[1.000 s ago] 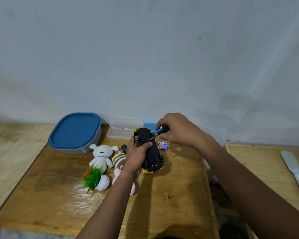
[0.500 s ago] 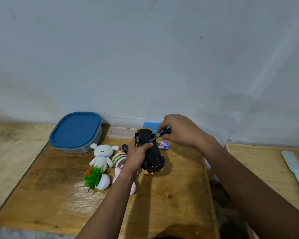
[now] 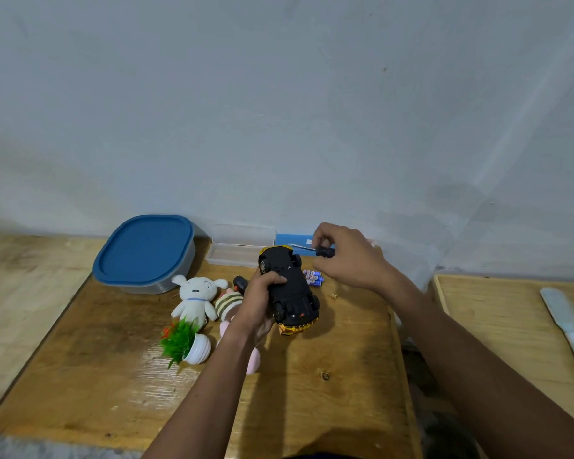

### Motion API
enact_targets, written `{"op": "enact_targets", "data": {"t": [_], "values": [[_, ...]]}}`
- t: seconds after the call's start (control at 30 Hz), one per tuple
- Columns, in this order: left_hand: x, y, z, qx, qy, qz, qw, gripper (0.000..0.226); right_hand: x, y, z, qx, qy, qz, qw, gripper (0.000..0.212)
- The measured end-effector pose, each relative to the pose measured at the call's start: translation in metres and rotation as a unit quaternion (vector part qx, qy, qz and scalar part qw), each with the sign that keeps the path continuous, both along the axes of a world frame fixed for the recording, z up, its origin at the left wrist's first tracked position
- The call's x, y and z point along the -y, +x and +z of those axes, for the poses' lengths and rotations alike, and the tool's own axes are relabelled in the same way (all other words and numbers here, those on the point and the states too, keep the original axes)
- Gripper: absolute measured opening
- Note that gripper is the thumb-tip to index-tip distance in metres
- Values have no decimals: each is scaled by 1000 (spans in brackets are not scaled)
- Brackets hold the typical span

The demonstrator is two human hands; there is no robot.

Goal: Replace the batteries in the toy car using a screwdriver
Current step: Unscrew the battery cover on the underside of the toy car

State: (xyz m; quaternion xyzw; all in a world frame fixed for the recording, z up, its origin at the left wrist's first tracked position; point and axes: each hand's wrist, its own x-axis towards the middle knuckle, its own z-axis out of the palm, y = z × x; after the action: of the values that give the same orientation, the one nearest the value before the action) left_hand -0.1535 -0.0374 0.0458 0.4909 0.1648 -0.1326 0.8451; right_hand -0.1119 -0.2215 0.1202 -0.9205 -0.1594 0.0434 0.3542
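My left hand (image 3: 258, 303) grips a black and yellow toy car (image 3: 290, 289), turned underside up above the wooden table (image 3: 113, 376). My right hand (image 3: 348, 256) holds a small dark-handled screwdriver (image 3: 322, 251); its thin shaft points left, over the car's far end by the rear wheels. Whether the tip touches the car is unclear. Several small batteries (image 3: 314, 277) lie on the table just right of the car, partly hidden behind it.
A blue-lidded container (image 3: 145, 253) stands at the back left. A clear plastic case (image 3: 239, 248) and a blue box (image 3: 292, 240) sit against the wall. A white plush (image 3: 194, 296), a striped plush (image 3: 228, 301) and a small potted plant (image 3: 188, 342) lie left of my hand. A pale brush (image 3: 567, 323) rests on the right table.
My right hand has lifted the screwdriver up and to the right, so its tip has drawn back from the car's underside toward the far end. The left hand and car hardly moved.
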Motion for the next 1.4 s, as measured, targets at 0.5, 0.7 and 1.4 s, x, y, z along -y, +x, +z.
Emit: {"op": "enact_targets", "data": {"t": [0.5, 0.7, 1.4], "values": [[11, 5, -5, 27, 23, -41, 999, 63, -20, -13, -52, 19, 40, -84, 995, 16], [17, 4, -11, 19, 47, -58, 997, 63, -14, -17, -60, 5, 30, -85, 996, 16], [38, -2, -9, 20, 65, -112, 991, 62, 18, -17, -70, -57, 93, -75, 991, 11]]}}
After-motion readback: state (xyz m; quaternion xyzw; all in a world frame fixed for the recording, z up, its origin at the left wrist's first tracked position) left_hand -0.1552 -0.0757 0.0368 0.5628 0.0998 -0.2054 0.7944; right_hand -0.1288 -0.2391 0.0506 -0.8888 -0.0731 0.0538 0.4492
